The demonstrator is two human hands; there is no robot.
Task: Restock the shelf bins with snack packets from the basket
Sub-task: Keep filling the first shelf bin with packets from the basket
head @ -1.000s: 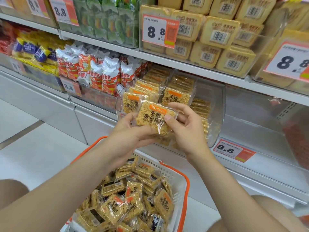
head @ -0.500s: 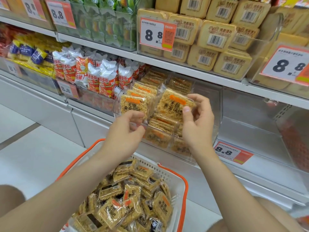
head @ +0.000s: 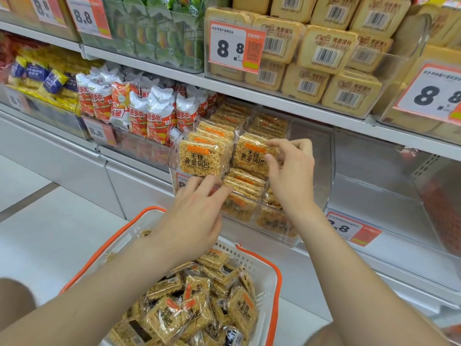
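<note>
A clear shelf bin [head: 321, 171] holds rows of golden rice-crisp snack packets. My right hand [head: 291, 176] pinches one upright snack packet [head: 249, 153] at its right edge, standing it in the bin's right row. Another upright packet [head: 199, 159] fronts the left row. My left hand [head: 197, 216] hovers at the bin's front edge with fingers loosely spread, holding nothing. Below, a white basket with orange rim [head: 275, 278] is full of several more of the same packets [head: 174, 318].
Red-and-white snack bags [head: 129, 108] fill the bin to the left. An empty clear bin [head: 389, 186] stands to the right. Yellow boxed packs [head: 324, 53] sit on the shelf above. Price tags hang on the shelf fronts. White floor lies at left.
My right hand carried the packet from in front of the bin up into the right row and stood it upright. My left hand let go of it and dropped to the bin's front edge.
</note>
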